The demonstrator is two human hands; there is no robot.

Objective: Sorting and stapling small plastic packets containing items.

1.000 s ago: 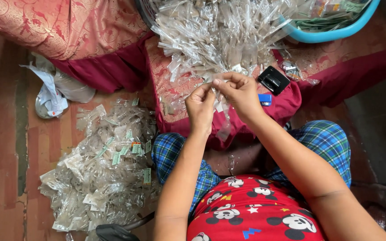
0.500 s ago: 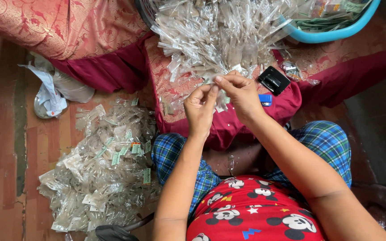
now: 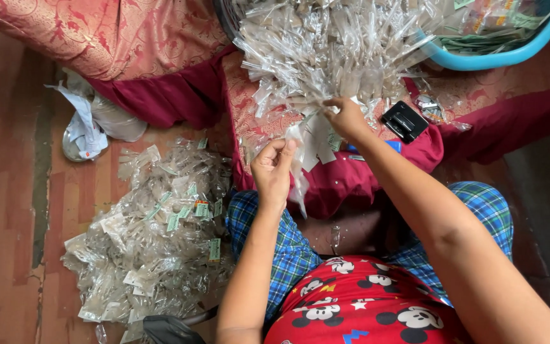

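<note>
The left hand (image 3: 274,171) pinches a clear plastic sachet (image 3: 298,167) near centre. At one o'clock the right hand (image 3: 347,118) reaches into the heap of clear sachets (image 3: 326,48). A second sachet pile (image 3: 154,236) lies on the floor (image 3: 7,191) at eight o'clock.

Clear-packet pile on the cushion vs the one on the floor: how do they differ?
The heap of clear plastic packets on the red patterned cushion sits up at the hands, the right hand reaching into it; the heap of clear packets on the wooden floor lies untouched beside the knee. Floor packets show green and white labels; the cushion heap looks mostly plain. Both are loose, crinkled clear plastic.
</note>
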